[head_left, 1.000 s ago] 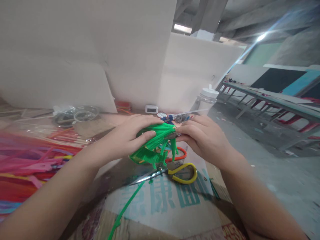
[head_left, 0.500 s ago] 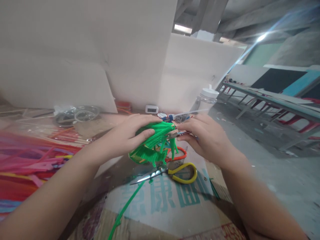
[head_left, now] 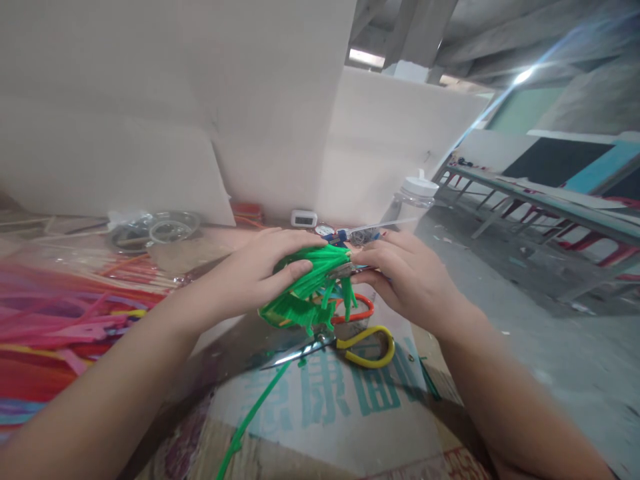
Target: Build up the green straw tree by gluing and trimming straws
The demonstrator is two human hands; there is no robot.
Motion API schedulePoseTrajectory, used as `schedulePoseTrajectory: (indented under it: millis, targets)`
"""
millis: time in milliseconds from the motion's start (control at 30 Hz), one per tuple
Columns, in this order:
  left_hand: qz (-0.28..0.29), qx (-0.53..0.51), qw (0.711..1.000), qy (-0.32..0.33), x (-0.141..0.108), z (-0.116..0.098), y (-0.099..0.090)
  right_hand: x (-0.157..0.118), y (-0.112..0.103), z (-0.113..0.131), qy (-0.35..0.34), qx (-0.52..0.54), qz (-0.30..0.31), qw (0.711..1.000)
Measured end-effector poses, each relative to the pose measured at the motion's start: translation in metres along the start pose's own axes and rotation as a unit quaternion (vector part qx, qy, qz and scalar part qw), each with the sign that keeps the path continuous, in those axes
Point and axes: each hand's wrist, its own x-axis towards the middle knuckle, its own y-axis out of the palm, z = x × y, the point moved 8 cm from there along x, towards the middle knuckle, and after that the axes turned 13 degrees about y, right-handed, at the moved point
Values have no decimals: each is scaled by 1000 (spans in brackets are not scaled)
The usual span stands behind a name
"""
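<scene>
A bundle of bright green pipe cleaners, bent into a rounded shape with short ends hanging down, is held above the table. My left hand wraps its left side, thumb in front and fingers over the top. At the bundle's right end, my right hand is closed round a small metal tool that looks like pliers; its grip is mostly hidden by the fingers. The metal jaws lie against the green stems. Below lie scissors with one yellow and one orange handle, the latter partly behind the hanging ends.
Loose green pipe cleaner lies in front. Many coloured pipe cleaners cover the left side. Behind stand a small digital clock, a clear bottle with white lid, a glue-like blue-capped item and white boards.
The metal tool's jaws have shifted slightly against the green stems, and my right fingers have moved a little. My left hand keeps its hold in nearly the same place.
</scene>
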Motion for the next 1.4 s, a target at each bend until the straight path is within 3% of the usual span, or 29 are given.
schedulePoseTrajectory:
  millis: [367, 467, 800, 1400]
  targets:
    - [-4, -4, 1000, 3, 0, 2, 0, 1, -7, -3, 15, 30, -18, 999]
    - [-10, -6, 1000, 0, -1, 4, 0, 2, -7, -4, 24, 17, 5, 1000]
    - [-9, -6, 1000, 4, 0, 4, 0, 0, 3, 0, 7, 4, 22, 1000]
    - [-5, -5, 1000, 1, 1, 0, -1, 1, 0, 4, -7, -10, 4, 1000]
